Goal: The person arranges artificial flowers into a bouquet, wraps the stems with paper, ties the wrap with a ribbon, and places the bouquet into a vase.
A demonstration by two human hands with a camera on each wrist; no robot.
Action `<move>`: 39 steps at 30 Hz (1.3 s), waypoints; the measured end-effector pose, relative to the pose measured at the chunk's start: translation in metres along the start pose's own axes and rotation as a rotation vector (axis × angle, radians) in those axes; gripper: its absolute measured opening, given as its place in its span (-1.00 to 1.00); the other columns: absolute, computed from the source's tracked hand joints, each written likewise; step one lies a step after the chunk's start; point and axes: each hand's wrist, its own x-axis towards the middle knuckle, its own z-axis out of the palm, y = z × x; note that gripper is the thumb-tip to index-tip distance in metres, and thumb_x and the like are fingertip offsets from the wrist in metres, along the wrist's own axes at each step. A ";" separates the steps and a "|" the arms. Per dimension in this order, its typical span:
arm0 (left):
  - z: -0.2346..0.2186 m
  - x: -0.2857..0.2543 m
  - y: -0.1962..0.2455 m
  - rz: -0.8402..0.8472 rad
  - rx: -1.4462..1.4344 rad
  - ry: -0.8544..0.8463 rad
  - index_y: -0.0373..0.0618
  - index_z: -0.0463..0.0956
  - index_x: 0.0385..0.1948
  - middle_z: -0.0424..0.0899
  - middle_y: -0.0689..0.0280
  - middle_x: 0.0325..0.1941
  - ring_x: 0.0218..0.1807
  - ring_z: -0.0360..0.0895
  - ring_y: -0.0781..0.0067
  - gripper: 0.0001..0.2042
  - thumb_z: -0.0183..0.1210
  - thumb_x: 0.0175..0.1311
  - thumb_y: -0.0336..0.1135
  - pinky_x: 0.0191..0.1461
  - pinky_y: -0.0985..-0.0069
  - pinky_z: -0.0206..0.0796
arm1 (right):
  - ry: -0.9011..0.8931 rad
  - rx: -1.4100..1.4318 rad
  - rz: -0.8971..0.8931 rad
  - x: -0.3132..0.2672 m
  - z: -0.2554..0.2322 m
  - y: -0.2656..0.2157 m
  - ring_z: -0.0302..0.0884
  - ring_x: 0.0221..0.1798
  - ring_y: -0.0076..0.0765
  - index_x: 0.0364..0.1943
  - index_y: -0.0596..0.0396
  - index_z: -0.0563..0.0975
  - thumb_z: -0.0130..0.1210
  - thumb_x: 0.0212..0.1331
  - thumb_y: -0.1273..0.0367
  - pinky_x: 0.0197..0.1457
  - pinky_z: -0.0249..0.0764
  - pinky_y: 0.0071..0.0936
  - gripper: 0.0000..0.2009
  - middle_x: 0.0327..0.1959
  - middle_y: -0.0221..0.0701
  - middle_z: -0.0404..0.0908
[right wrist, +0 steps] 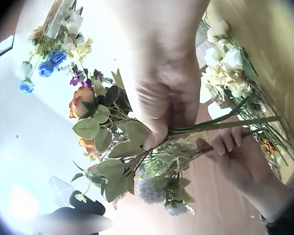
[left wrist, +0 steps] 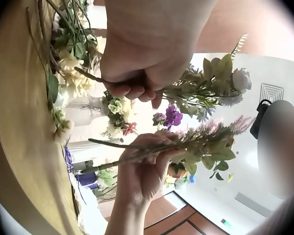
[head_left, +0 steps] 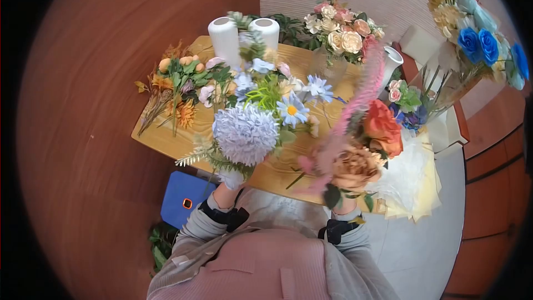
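My left hand (head_left: 232, 179) grips the stems of a bunch of pale blue and lavender flowers, with a big lavender pompon bloom (head_left: 246, 133), a blue daisy (head_left: 292, 110) and fern leaves. In the left wrist view, a cut stem end sticks out behind the curled fingers (left wrist: 134, 93). My right hand (right wrist: 169, 105) holds the green stems of a second bunch: an orange rose (head_left: 383, 128), a brown peony-like bloom (head_left: 357, 168) and a blurred pink flower spike (head_left: 363, 97). Blooms hide most of this hand in the head view. The two bunches are side by side over the table's front edge.
Loose flowers (head_left: 183, 114) lie on the left of the wooden table (head_left: 152, 136). Two white vases (head_left: 225, 41) stand at the back, near a vase of cream roses (head_left: 351, 41). Wrapping paper (head_left: 413, 175) lies at the right, below a tall arrangement with blue roses (head_left: 478, 44).
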 end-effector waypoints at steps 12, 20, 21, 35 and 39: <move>0.051 0.023 -0.016 -0.004 0.294 -0.400 -0.27 0.35 -0.07 0.50 0.26 -0.13 -0.15 0.46 0.43 -0.76 -0.14 0.41 -0.30 -0.03 0.50 0.33 | 0.405 -0.286 -0.106 0.033 0.125 -0.052 0.34 0.03 -0.34 0.04 0.11 0.36 0.00 0.10 0.42 0.11 0.28 -0.35 -0.64 0.02 -0.38 0.40; 0.035 0.026 -0.036 0.219 0.535 -0.228 -0.27 0.37 -0.12 0.50 0.30 -0.20 -0.22 0.45 0.49 -0.81 -0.09 0.39 -0.36 -0.12 0.56 0.33 | 0.457 -0.394 -0.258 0.035 0.125 -0.049 0.36 -0.12 -0.38 -0.04 0.09 0.38 -0.01 0.09 0.51 -0.09 0.36 -0.38 -0.70 -0.10 -0.41 0.41; 0.021 0.010 -0.034 0.249 0.566 -0.203 -0.28 0.37 -0.12 0.50 0.30 -0.21 -0.22 0.45 0.50 -0.82 -0.08 0.39 -0.37 -0.13 0.57 0.33 | 0.460 -0.406 -0.276 0.035 0.126 -0.048 0.36 -0.14 -0.38 -0.05 0.09 0.38 -0.01 0.08 0.52 -0.12 0.37 -0.38 -0.71 -0.12 -0.41 0.41; 0.090 0.022 0.001 0.335 0.476 0.079 -0.20 0.32 -0.22 0.44 0.35 -0.41 -0.39 0.38 0.60 -0.91 0.02 0.31 -0.47 -0.31 0.62 0.28 | -0.239 -0.076 -0.516 0.095 0.180 -0.088 0.21 -0.37 -0.51 -0.39 -0.04 0.36 0.33 -0.06 0.33 -0.19 0.19 -0.46 -0.70 -0.46 -0.57 0.28; 0.093 0.020 -0.015 0.301 0.489 0.104 -0.23 0.37 -0.23 0.45 0.32 -0.37 -0.31 0.42 0.52 -0.89 0.06 0.28 -0.46 -0.20 0.55 0.30 | -0.163 -0.107 -0.537 0.089 0.181 -0.068 0.21 -0.37 -0.51 -0.38 -0.04 0.36 0.33 -0.06 0.33 -0.19 0.19 -0.46 -0.70 -0.46 -0.57 0.28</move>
